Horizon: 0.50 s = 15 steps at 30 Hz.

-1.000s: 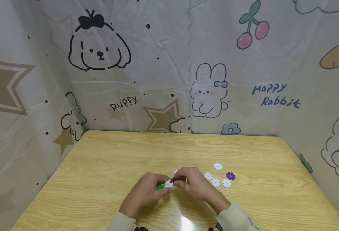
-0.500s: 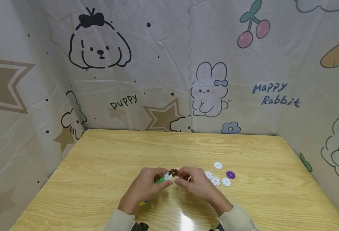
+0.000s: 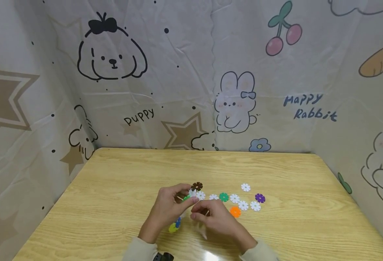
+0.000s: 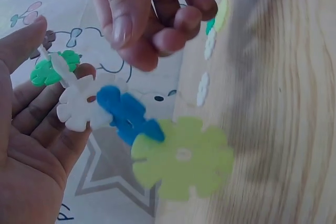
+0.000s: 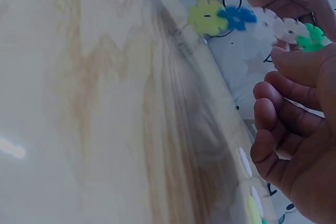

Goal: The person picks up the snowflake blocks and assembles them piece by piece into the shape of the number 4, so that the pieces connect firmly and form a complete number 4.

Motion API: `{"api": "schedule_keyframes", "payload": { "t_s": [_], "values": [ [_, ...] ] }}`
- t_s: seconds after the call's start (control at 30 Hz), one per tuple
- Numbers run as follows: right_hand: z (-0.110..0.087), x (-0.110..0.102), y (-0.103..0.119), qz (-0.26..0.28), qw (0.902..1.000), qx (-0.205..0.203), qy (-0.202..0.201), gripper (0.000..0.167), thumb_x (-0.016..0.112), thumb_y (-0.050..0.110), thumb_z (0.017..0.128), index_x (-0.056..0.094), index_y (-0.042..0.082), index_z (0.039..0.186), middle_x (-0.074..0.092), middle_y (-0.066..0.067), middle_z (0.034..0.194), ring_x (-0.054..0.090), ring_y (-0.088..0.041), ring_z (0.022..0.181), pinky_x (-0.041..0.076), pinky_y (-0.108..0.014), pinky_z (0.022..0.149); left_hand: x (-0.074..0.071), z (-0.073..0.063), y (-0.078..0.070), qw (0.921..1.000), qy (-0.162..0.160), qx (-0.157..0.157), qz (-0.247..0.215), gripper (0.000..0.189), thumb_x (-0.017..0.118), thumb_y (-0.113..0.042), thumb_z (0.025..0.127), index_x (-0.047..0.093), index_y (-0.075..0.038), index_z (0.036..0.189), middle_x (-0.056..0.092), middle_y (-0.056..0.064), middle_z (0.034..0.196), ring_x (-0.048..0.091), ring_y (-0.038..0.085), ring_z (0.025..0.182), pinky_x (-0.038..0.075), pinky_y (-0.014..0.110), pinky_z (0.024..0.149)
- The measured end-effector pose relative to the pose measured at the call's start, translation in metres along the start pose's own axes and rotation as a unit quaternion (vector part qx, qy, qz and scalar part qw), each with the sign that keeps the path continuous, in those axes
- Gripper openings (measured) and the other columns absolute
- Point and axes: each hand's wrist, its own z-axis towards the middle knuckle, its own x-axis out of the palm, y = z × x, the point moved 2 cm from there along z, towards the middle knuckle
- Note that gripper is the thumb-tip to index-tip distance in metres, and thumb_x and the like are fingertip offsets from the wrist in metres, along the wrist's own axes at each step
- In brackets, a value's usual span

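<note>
My left hand (image 3: 170,208) holds a chain of interlocking plastic snowflake discs between thumb and fingers, raised above the table. At its upper end in the head view is a brown disc (image 3: 196,186). A green disc (image 4: 55,68), white discs (image 4: 84,103), a blue disc (image 4: 128,115) and a yellow disc (image 4: 182,158) follow down the chain in the left wrist view. The yellow end hangs free below the hand. Close to the right of the chain, my right hand (image 3: 215,219) has loosely curled fingers with nothing between them.
Loose snowflake discs lie on the wooden table (image 3: 119,181) to the right: several white ones (image 3: 243,205), a green disc (image 3: 224,197), an orange disc (image 3: 235,211) and a purple disc (image 3: 260,198). A printed cloth (image 3: 178,72) hangs behind the table.
My right hand has let go of the brown disc and moved down, away from it. The chain has been lifted and turned, so its brown end points up and its yellow end shows below.
</note>
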Motion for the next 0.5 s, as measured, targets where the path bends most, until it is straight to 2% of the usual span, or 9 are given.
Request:
{"api": "schedule_keyframes", "payload": {
  "t_s": [0.2,0.5],
  "values": [
    [0.001,0.0044,0.003,0.009,0.9998,-0.017,-0.011,0.007,0.069,0.017,0.094,0.074,0.012,0.096,0.068,0.01,0.085,0.061,-0.008,0.076,0.052,-0.028,0.068,0.0035,0.002,-0.0029,0.9993,-0.033,-0.004,-0.017,0.028,0.082,-0.017,0.084,0.073,-0.003,0.107,0.071,0.0,0.083,0.069,0.013,0.074,0.056,0.025,0.062],
    [0.0017,0.0062,0.0044,0.022,0.9993,-0.027,-0.013,0.009,0.069,0.014,0.095,0.071,0.014,0.086,0.067,0.002,0.08,0.055,-0.005,0.07,0.047,-0.024,0.062,0.005,0.0006,-0.0056,0.9974,-0.046,-0.009,-0.055,0.027,0.082,-0.013,0.084,0.073,-0.002,0.107,0.072,0.003,0.086,0.07,0.018,0.079,0.057,0.026,0.064]
  ]
}}
